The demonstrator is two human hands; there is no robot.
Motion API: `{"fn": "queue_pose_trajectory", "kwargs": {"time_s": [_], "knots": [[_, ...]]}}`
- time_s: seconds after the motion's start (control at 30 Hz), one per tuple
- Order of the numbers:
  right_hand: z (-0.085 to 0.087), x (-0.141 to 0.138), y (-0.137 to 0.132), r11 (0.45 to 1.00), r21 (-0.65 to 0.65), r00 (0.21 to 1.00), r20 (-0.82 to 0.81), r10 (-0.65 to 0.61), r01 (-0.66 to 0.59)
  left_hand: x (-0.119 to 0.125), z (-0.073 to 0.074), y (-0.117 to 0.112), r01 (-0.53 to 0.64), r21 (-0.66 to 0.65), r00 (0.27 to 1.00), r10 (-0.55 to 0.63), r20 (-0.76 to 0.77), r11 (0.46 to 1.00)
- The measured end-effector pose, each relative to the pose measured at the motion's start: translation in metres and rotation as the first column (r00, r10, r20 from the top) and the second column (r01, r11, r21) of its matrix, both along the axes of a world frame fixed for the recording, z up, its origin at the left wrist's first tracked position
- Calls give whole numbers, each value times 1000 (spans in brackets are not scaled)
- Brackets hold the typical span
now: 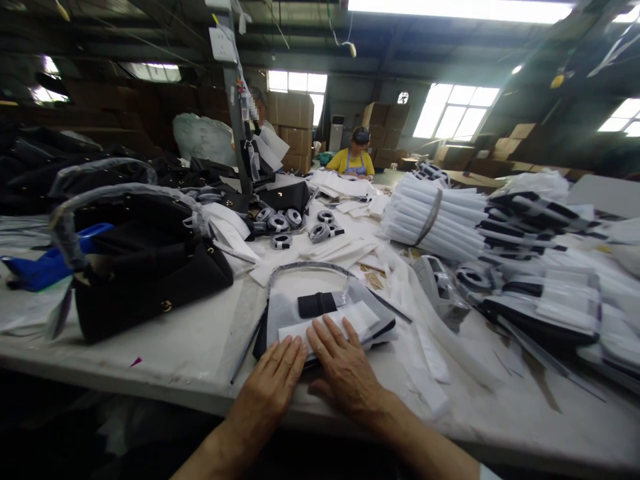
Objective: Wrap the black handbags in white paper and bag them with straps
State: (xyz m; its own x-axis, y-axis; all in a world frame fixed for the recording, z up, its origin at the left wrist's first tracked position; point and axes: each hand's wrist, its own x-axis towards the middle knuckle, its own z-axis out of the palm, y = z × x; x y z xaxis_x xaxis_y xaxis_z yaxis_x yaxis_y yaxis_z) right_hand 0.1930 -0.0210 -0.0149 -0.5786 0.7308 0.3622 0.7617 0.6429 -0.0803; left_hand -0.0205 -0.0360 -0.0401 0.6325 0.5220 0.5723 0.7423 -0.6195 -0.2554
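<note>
Our left hand (273, 380), right hand (345, 367) lie on white folded paper sheet (327, 325) atop flat black bag (261, 341), fingers slightly spread, pinching nothing. Risk we see: uneven push creases sheet.

The handbag (150, 280) at the left of the frame is black with small gold studs, and its handles are wrapped in cloudy grey. The plastic piece (50, 263) at the far left is bright blue. The table cover (190, 347) is white. At lower centre the flat bag (283, 312) shows black under pale grey wrapping, with a white folded paper (350, 319) and a black band (317, 305). The bundled rolls (430, 217) right of centre are white. At the back, a shirt (354, 162) is yellow and the cartons (293, 123) are brown.
</note>
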Motion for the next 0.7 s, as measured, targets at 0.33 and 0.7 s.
{"fn": "queue_pose_trajectory", "kwargs": {"time_s": [0.33, 0.7], "knots": [[-2, -5, 6, 999, 23, 997, -67, -44, 46, -7, 37, 24, 151, -190, 980, -121, 160, 970], [-15, -7, 5, 978, 198, 996, -65, -55, 67, 5, 3, 1, -29, 51, 1000, 28, 14, 998]]}}
